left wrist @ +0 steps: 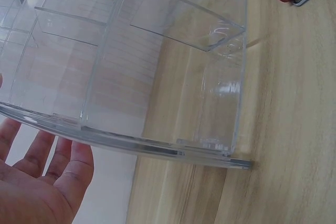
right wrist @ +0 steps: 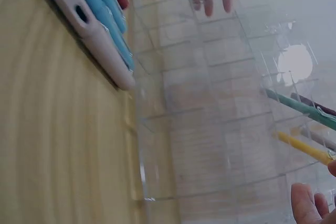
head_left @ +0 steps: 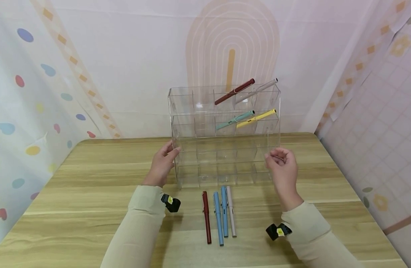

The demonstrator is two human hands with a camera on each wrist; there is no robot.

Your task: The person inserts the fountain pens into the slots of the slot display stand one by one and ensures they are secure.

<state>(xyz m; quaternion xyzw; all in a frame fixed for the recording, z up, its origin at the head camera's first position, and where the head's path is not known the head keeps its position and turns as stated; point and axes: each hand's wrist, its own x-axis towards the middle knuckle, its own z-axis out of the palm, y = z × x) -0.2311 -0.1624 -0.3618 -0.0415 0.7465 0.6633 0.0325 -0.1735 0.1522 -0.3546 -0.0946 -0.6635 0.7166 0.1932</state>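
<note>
A clear acrylic rack (head_left: 205, 138) with tiers of small compartments stands upright on the table. At its left side my left hand (head_left: 162, 163) grips the edge, thumb in front and fingers (left wrist: 73, 177) along the outer side. My right hand (head_left: 284, 165) holds the opposite side edge, its fingers (right wrist: 304, 203) curled. A dark red pen (head_left: 234, 92) and a pale lilac pen (head_left: 260, 89) lean in the top tier. Below them slant a mint green pen (head_left: 235, 120) and a yellow pen (head_left: 257, 118).
In front of the rack lie a dark red pen (head_left: 206, 217), two blue pens (head_left: 219, 219) and a pale lilac pen (head_left: 231, 212), roughly side by side. The wood-grain table (head_left: 91, 175) meets patterned cloth (head_left: 142, 56) behind. Both wrists carry small black cameras (head_left: 171, 203).
</note>
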